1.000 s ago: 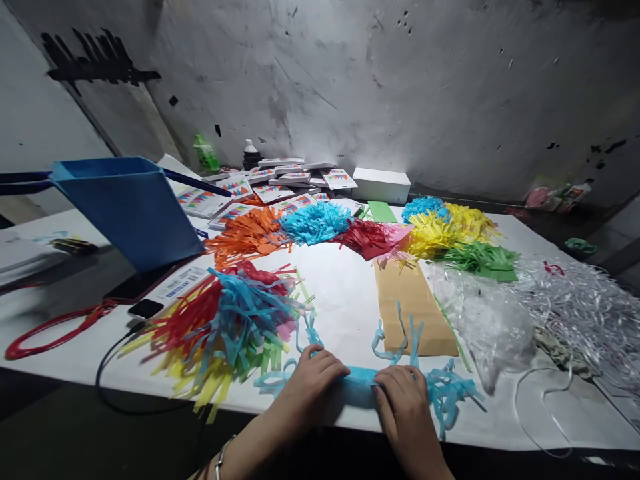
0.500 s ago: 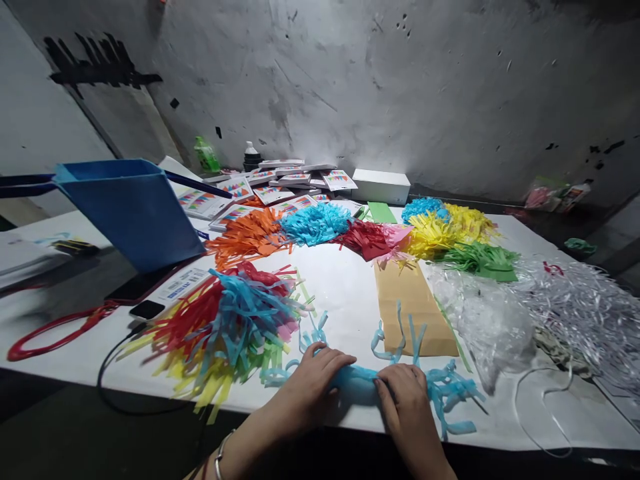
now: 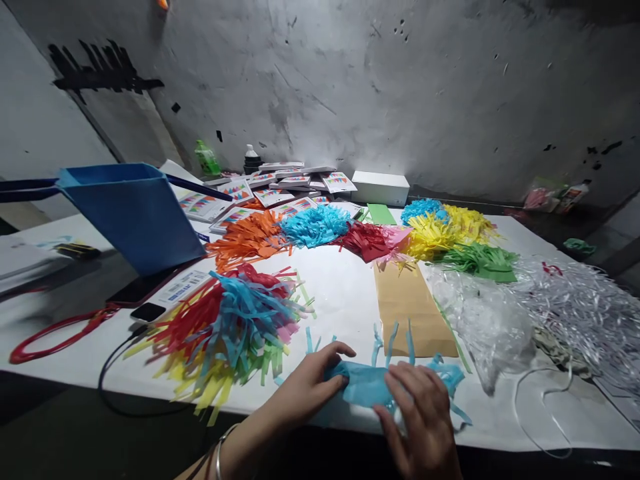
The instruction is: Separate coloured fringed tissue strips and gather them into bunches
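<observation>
A strip of light-blue tissue paper (image 3: 364, 388) with fringed ends lies near the table's front edge, its smooth middle spread between my hands. My left hand (image 3: 320, 377) curls round its left part, thumb on the paper and index finger lifted. At the right, my right hand (image 3: 423, 410) has its fingertips on the paper and its thumb apart at the lower edge. Both hands grip the sheet loosely; the fingertips under it are hidden. Loose blue fringe strands (image 3: 453, 380) stick out beyond my right hand.
To the left lies a multicoloured tissue fringe bundle (image 3: 250, 313), near a blue bag (image 3: 130, 220) and a phone (image 3: 147, 312). Brown paper (image 3: 417, 307), clear plastic (image 3: 485, 320) and silver tinsel (image 3: 575, 307) are on the right. Fringe bundles and printed packets (image 3: 270, 196) line the back.
The rolled blue paper has opened into a wider flat band between my hands. My right hand has shifted slightly right and toward me; the left index finger has lifted.
</observation>
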Available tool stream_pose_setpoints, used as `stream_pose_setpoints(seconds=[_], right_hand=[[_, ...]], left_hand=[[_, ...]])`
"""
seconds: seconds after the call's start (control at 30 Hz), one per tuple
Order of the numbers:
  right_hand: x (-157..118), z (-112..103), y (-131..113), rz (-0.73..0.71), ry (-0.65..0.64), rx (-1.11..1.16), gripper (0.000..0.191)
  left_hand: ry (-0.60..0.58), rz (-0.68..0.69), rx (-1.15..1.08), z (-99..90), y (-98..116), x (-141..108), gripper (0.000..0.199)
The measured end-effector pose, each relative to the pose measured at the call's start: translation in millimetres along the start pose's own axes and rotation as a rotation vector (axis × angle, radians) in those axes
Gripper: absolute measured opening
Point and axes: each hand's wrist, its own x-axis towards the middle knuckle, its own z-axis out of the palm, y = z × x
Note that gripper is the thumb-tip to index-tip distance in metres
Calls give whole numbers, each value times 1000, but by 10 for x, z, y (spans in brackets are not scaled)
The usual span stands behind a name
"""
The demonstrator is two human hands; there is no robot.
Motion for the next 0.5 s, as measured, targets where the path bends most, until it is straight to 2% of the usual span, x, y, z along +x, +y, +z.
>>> stream_pose_setpoints(seconds=[0.1, 0.2, 0.27, 0.33, 0.4, 0.43, 0.5], right_hand=[[-15, 50, -67, -179, 31, -29, 24], [-53, 162, -97, -138, 26, -92, 24], [-81, 224, -96, -89, 46, -91, 31], [-107, 263, -85, -55, 64, -76, 35], [-136, 284, -66, -26, 55, -75, 36], [-153, 291, -55, -15, 46, -77, 36], [-189, 303, -31, -1, 18, -77, 36]], left_hand=[[-36, -143, -205, -35, 36, 81, 35], [-92, -207, -345, -35, 35, 119, 37], [-121, -211, -351, -21, 18, 113, 38], [-62, -158, -213, -24, -24, 92, 39], [79, -54, 40, -77, -103, 63, 44], [132, -3, 162, -132, -158, 47, 47], [148, 61, 334, -304, -285, 13, 51]])
